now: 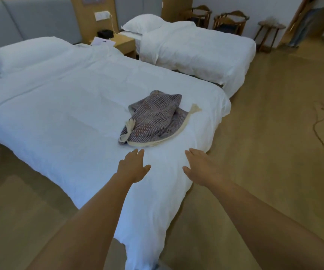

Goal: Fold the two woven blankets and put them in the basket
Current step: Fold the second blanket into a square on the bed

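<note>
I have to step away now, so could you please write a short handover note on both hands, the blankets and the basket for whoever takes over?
Left hand: open, holding nothing, over the near bed, just short of the woven blanket.
Right hand: open, holding nothing, beside the left, also short of it.
Things: the woven blanket lies in a crumpled heap near the bed's foot corner. The second blanket and the basket are not in view.
Done: nothing shows as folded.
Left: fold this one, find and fold the second blanket, then put both in the basket.

Nothing legible anywhere — the paper (102, 42) on the nightstand (125, 43) bears print too blurred to read.
</note>
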Motion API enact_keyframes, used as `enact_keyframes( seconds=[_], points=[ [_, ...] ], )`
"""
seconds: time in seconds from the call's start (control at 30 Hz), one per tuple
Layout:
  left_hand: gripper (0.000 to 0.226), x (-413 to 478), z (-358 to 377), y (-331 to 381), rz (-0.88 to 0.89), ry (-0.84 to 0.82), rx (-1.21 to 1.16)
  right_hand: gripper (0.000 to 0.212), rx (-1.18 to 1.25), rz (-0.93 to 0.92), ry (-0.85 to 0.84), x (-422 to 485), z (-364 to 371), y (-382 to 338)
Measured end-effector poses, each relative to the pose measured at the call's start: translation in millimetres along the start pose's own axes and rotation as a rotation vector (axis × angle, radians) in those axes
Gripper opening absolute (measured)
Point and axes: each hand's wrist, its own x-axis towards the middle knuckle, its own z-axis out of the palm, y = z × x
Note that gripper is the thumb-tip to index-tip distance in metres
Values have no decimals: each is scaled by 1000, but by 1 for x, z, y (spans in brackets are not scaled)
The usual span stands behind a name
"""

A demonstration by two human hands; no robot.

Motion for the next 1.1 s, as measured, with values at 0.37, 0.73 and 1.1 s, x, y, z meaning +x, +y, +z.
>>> enact_keyframes(
  seconds=[0.37,0.73,1.1],
  points=[
    [69,155,8,10,-216,-8,-253,48,-117,-290,-151,190,-11,31],
    [67,252,95,37,-618,-57,-589,30,-161,-553,-355,335,59,70],
    [55,327,135,52,-932,101,-1130,23,-357,-658,-446,413,120,60]
  ],
)
